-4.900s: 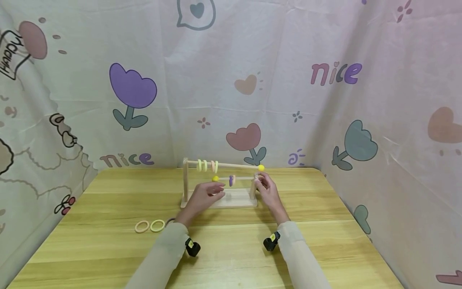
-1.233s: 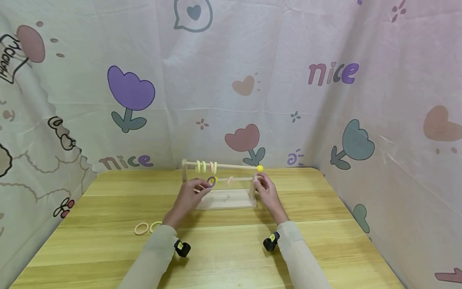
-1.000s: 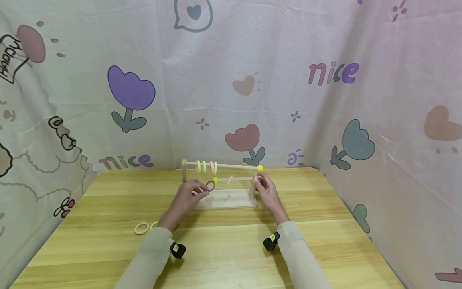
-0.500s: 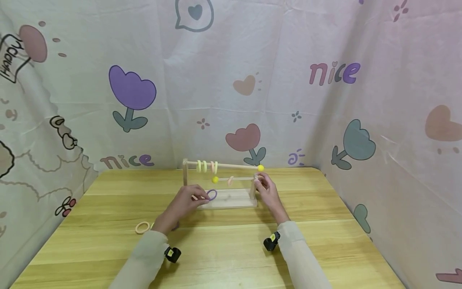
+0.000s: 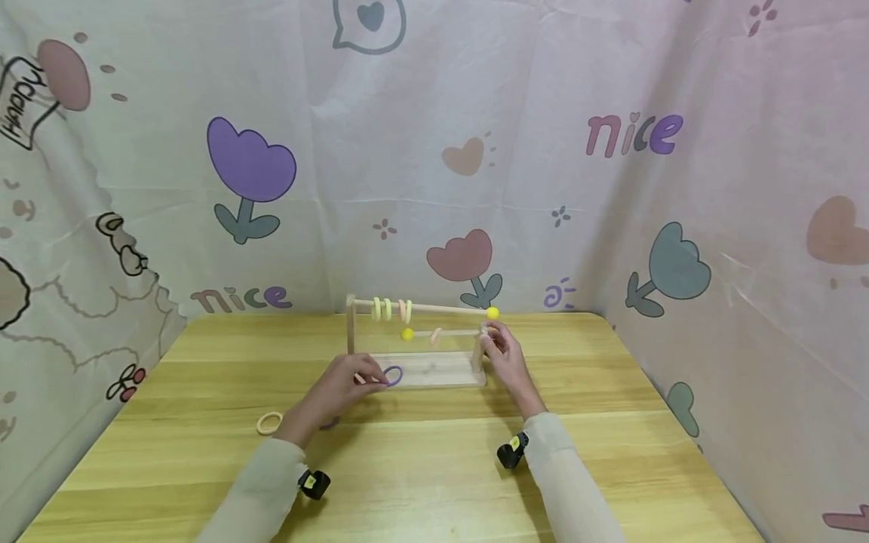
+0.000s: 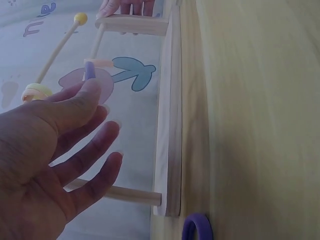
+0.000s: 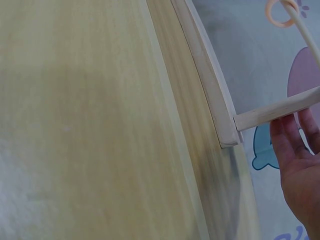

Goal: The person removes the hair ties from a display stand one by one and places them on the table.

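A purple ring (image 5: 393,375) is pinched between the thumb and index finger of my left hand (image 5: 349,378), in front of the wooden stand's base (image 5: 441,369). In the left wrist view that ring (image 6: 89,70) shows edge-on at the fingertips, the other fingers spread. My right hand (image 5: 505,358) holds the top of the stand's short right post (image 6: 132,23). From that post a lower rod (image 5: 458,332) runs left to a yellow ball (image 5: 406,334), with one peach ring (image 5: 436,336) on it. The upper rod (image 5: 448,308) carries several pale green and peach rings.
On the table left of my left forearm lies a peach ring (image 5: 269,424). Another purple ring (image 6: 198,227) lies on the table near the base, partly hidden by my left wrist in the head view. A yellow ball (image 5: 492,313) caps the upper rod. Patterned cloth hangs behind.
The purple ring has come off the lower rod past its yellow ball, and my left hand has carried it down and left toward the base. My right hand stays on the post.
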`<action>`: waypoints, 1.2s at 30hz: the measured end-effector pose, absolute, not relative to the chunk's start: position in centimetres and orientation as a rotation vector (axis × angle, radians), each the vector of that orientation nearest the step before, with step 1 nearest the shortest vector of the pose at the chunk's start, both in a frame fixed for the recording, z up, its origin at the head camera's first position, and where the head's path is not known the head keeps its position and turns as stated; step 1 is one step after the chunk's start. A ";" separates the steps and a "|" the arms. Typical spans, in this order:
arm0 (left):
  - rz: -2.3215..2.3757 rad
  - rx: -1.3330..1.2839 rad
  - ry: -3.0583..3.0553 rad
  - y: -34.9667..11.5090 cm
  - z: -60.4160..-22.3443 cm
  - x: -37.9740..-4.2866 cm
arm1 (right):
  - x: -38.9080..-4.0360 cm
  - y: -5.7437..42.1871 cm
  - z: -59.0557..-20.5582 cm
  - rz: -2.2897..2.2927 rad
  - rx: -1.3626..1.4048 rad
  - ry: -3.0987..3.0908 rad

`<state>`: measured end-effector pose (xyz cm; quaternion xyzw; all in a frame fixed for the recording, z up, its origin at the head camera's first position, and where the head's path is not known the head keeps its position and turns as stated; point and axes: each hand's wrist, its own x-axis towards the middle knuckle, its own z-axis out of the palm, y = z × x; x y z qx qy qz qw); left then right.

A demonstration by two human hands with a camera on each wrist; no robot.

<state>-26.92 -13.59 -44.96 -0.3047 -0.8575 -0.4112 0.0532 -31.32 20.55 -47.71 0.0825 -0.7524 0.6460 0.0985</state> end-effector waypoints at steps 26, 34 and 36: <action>-1.111 -0.839 -2.753 -16.7 -45.6 -25.9 | -31.5 20.5 -47.7 1.907 0.240 -2.224; -1.050 -0.881 -2.781 -17.7 -45.9 -25.6 | -31.5 20.6 -47.8 1.896 0.241 -2.233; -1.031 -0.894 -2.803 -17.9 -45.9 -25.6 | -31.5 20.6 -47.8 1.900 0.239 -2.231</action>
